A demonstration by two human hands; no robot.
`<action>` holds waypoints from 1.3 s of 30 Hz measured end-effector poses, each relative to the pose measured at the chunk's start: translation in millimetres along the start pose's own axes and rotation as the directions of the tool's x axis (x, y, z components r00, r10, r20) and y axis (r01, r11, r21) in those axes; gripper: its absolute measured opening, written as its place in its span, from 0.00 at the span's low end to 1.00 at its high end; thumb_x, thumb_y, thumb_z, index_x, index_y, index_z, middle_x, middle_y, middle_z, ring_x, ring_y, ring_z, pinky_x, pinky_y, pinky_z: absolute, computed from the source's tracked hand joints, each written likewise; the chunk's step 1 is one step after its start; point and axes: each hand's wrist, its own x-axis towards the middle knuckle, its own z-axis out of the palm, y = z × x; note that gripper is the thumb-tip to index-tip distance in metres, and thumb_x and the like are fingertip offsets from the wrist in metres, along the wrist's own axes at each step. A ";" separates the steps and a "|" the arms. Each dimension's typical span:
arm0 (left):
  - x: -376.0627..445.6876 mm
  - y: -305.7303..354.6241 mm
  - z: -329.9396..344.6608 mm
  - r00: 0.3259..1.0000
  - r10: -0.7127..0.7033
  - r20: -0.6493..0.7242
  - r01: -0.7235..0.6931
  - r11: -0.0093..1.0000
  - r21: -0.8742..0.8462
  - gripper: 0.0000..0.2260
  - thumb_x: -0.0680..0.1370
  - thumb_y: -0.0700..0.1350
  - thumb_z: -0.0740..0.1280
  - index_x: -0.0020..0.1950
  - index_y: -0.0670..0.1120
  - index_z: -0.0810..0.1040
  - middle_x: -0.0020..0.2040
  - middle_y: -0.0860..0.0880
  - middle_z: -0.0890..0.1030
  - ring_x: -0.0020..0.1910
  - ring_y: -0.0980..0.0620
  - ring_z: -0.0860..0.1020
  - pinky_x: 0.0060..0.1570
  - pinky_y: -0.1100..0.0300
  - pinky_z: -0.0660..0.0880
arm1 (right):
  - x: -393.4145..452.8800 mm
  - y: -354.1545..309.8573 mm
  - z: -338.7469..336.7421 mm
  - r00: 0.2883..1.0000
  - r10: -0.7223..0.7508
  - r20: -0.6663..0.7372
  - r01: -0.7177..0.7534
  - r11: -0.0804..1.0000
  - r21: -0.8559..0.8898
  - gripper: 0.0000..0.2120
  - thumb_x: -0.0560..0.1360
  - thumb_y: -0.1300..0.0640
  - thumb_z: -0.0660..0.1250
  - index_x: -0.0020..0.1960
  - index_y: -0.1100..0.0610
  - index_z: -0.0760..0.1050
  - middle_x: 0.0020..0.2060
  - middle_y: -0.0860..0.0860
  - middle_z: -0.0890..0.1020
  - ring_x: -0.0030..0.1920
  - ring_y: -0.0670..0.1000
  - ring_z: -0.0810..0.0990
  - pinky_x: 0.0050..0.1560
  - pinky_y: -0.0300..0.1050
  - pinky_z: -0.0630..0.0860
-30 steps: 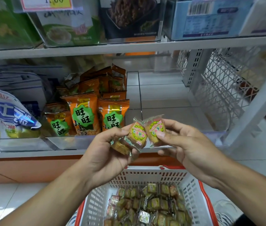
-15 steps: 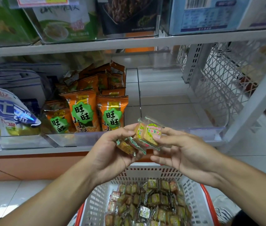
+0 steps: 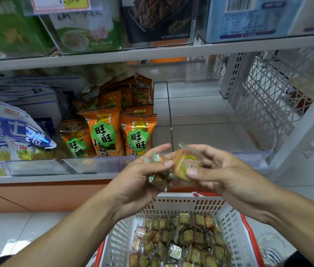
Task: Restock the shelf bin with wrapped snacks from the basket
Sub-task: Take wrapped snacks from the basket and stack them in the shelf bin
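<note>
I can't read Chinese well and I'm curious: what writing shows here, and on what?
"旺旺": green badges on the orange snack bags.
"1.00", top cut off: price tag on the upper shelf.
Large blue characters on the white bag: distorted, not surely readable.
Held snack wrappers, barcode box: too blurred.

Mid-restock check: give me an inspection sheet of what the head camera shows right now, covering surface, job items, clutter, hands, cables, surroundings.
Surface: clear shelf bin, its floor bare.
Job's things: white basket full of wrapped snacks; one wrapped snack held above the basket.
Clutter: orange snack packs in the neighbouring bin; blue-and-white bags further left.
Hands: left hand grips several snacks; right hand pinches the one snack.
Cables: nothing seen.
Surroundings: upper shelf, price tag, tiled floor.
</note>
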 end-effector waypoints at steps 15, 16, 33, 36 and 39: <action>4.2 2.8 -3.3 1.000 0.000 -0.016 -0.003 0.981 -0.194 0.22 0.72 0.38 0.63 0.66 0.37 0.77 0.64 0.39 0.83 0.53 0.42 0.84 0.45 0.52 0.84 | -9.3 -5.2 -5.7 0.993 -0.067 -0.101 0.079 0.990 0.121 0.22 0.67 0.62 0.72 0.61 0.55 0.81 0.55 0.59 0.85 0.46 0.51 0.85 0.37 0.40 0.80; 4.1 2.7 -3.7 1.000 0.002 -0.006 -0.003 0.984 -0.178 0.25 0.71 0.36 0.62 0.68 0.38 0.76 0.65 0.40 0.82 0.56 0.41 0.82 0.49 0.51 0.83 | -9.5 -4.4 -4.8 0.993 -0.060 -0.106 0.074 0.987 0.143 0.23 0.66 0.63 0.72 0.61 0.58 0.79 0.53 0.59 0.85 0.44 0.51 0.85 0.37 0.41 0.81; 2.0 -7.3 -3.9 0.961 0.249 0.124 -0.274 0.921 0.276 0.34 0.61 0.24 0.63 0.61 0.50 0.83 0.67 0.46 0.79 0.59 0.44 0.81 0.39 0.54 0.81 | -9.4 20.7 15.3 0.963 0.268 -0.007 -0.227 0.829 0.511 0.17 0.71 0.61 0.70 0.57 0.67 0.83 0.58 0.65 0.83 0.53 0.58 0.85 0.60 0.57 0.81; -4.1 -13.0 -3.6 0.877 0.446 0.179 -0.466 0.700 0.541 0.32 0.64 0.29 0.65 0.64 0.53 0.79 0.66 0.53 0.80 0.66 0.49 0.78 0.45 0.54 0.82 | -10.7 22.9 15.9 0.958 0.278 0.071 -0.275 0.817 0.508 0.19 0.73 0.56 0.70 0.62 0.64 0.81 0.60 0.62 0.83 0.56 0.58 0.84 0.63 0.59 0.79; -9.3 -25.6 -1.2 0.750 0.588 0.303 -0.595 0.400 0.697 0.31 0.69 0.31 0.64 0.71 0.51 0.72 0.66 0.55 0.78 0.69 0.51 0.76 0.61 0.56 0.78 | -13.5 20.1 21.5 0.941 0.289 0.177 -0.339 0.799 0.497 0.19 0.79 0.54 0.67 0.66 0.64 0.78 0.64 0.63 0.80 0.65 0.60 0.80 0.66 0.62 0.75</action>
